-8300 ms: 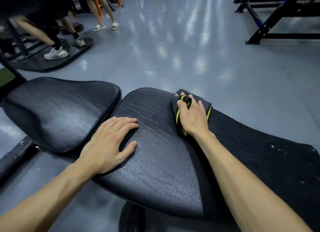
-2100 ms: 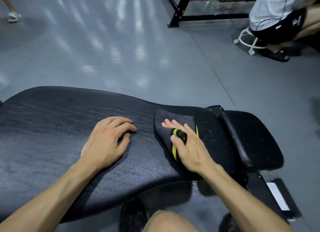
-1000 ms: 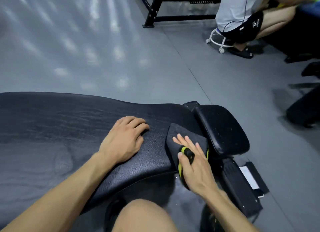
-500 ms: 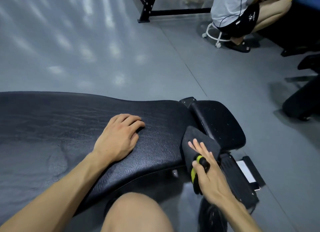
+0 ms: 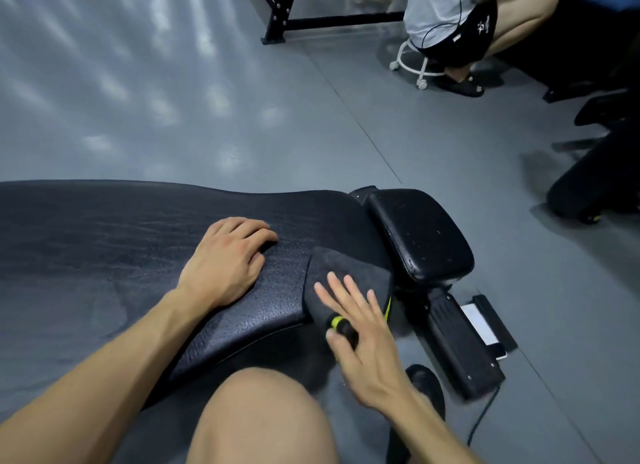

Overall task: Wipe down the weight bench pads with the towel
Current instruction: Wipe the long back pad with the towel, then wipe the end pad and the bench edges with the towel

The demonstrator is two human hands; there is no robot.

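A long black textured bench pad point(image 5: 114, 249) runs from the left edge to the middle of the head view. A smaller glossy black end pad point(image 5: 420, 235) sits just to its right. A dark grey towel with yellow trim point(image 5: 346, 269) lies over the near right corner of the long pad. My right hand point(image 5: 360, 335) presses on the towel with fingers spread and the thumb hooked over a rolled yellow-edged part. My left hand point(image 5: 228, 262) rests flat on the long pad, left of the towel, holding nothing.
My bare knee point(image 5: 263, 418) fills the bottom centre. The bench's black frame foot point(image 5: 464, 346) and a flat white-faced device point(image 5: 485, 321) lie on the grey floor at right. A person on a white wheeled stool point(image 5: 415, 65) sits far right, beside a black rack base point(image 5: 311, 20).
My right hand has slid the towel back up from the pad's near edge onto its right corner. My left hand stays planted on the pad.
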